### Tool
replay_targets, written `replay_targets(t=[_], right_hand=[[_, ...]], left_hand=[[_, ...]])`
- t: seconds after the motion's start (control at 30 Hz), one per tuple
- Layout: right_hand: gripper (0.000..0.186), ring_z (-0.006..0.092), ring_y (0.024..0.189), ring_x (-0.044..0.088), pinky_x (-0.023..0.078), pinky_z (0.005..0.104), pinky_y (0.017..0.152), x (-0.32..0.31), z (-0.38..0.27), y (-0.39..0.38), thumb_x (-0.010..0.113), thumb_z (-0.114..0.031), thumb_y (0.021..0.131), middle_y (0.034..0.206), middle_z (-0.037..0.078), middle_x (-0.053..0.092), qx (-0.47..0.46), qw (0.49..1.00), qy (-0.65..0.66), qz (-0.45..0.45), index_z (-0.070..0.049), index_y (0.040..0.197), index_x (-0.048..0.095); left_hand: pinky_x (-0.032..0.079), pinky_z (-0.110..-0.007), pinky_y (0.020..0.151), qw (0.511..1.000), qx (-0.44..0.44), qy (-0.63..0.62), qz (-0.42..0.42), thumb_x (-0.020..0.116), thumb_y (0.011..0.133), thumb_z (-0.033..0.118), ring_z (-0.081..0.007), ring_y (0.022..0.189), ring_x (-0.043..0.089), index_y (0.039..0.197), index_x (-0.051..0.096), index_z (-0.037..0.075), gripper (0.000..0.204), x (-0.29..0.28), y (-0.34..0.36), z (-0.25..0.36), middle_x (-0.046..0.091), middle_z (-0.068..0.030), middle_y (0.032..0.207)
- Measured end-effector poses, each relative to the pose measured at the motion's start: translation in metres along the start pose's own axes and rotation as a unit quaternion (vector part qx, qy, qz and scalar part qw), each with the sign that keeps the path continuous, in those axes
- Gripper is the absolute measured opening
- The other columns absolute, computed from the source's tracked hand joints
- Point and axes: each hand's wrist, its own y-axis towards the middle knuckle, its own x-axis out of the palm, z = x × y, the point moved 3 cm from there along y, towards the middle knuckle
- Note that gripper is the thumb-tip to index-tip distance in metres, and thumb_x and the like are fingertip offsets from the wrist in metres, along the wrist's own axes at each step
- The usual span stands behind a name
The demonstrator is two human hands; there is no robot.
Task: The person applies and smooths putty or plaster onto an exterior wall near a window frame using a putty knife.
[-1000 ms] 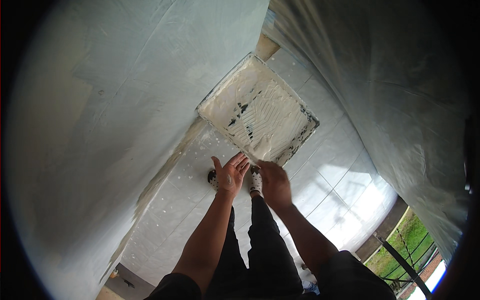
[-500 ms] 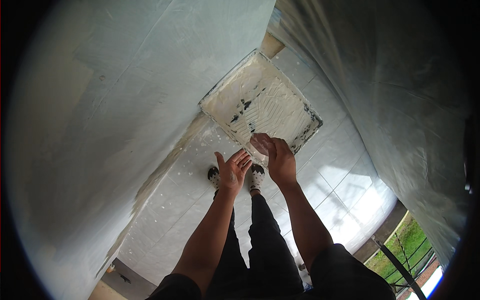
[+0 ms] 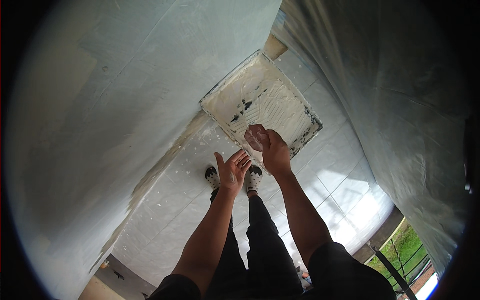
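A square paint tray [image 3: 284,95], coated in cream paste over ridges with dark bare patches, lies beside the pale wall. My right hand [image 3: 275,154] is closed on a reddish-brown flat scraper [image 3: 255,137], held over the tray's lower part. My left hand [image 3: 232,172] is open, palm up with a pale smear on it, its fingertips near the tray's near corner. Below my hands are my feet in spotted dark-and-white footwear [image 3: 212,177].
A smeared pale wall [image 3: 110,110] rises along the left. Crumpled translucent plastic sheeting [image 3: 395,110] hangs along the right. The grey tiled floor [image 3: 175,175] carries white spots. At lower right are a dark railing [image 3: 387,265] and grass [image 3: 400,242].
My right hand has moved up, further over the tray, and the brown scraper in it has come into clearer view. My left hand stays open in much the same place.
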Motion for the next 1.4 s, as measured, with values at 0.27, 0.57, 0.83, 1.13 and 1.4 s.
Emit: replay_targets(t=[0.27,0.57,0.83,1.13,1.4], right_hand=[[0.023,0.0452,0.087,0.063,0.05,0.0466,0.074,-0.023,0.012,0.003,0.053,-0.024,0.1,0.091,0.023,0.067,0.015,0.999,0.028,-0.013,-0.002,0.103,0.061],[0.023,0.0466,0.089,0.062,0.05,0.0481,0.075,-0.029,0.033,-0.016,0.051,-0.023,0.1,0.092,0.025,0.066,0.007,0.998,-0.022,-0.054,-0.001,0.105,0.059],[0.023,0.0478,0.092,0.062,0.049,0.05,0.077,-0.004,0.02,-0.005,0.05,-0.022,0.1,0.094,0.027,0.066,0.03,0.996,-0.038,-0.08,-0.001,0.106,0.059],[0.025,0.0473,0.092,0.062,0.05,0.05,0.077,-0.002,0.034,-0.005,0.049,-0.023,0.101,0.094,0.026,0.066,0.029,0.996,-0.047,-0.069,-0.002,0.106,0.059],[0.026,0.0475,0.091,0.062,0.05,0.0497,0.077,-0.005,0.034,-0.002,0.05,-0.025,0.1,0.092,0.025,0.067,0.04,0.995,-0.023,-0.091,-0.002,0.108,0.059]], left_hand=[[0.035,-0.044,0.114,1.0,0.001,0.005,0.008,0.024,0.086,0.085,-0.0312,0.125,0.047,0.135,0.046,-0.011,0.11,0.002,-0.002,0.0,0.048,-0.0217,0.134],[0.029,-0.046,0.117,1.0,-0.023,0.017,0.008,0.021,0.088,0.083,-0.0352,0.135,0.039,0.142,0.038,-0.011,0.11,0.006,-0.004,-0.005,0.042,-0.0239,0.143],[0.033,-0.045,0.116,1.0,-0.018,0.005,0.02,0.025,0.087,0.084,-0.0319,0.127,0.045,0.136,0.046,-0.01,0.108,0.003,-0.003,-0.009,0.047,-0.0211,0.134],[0.031,-0.045,0.116,1.0,-0.029,0.003,0.01,0.021,0.089,0.082,-0.0348,0.132,0.042,0.141,0.038,-0.012,0.109,0.007,-0.005,-0.008,0.043,-0.0237,0.14],[0.032,-0.045,0.116,1.0,-0.026,0.005,0.012,0.02,0.09,0.082,-0.0347,0.131,0.042,0.14,0.04,-0.012,0.108,0.007,-0.005,-0.008,0.043,-0.0237,0.139]])
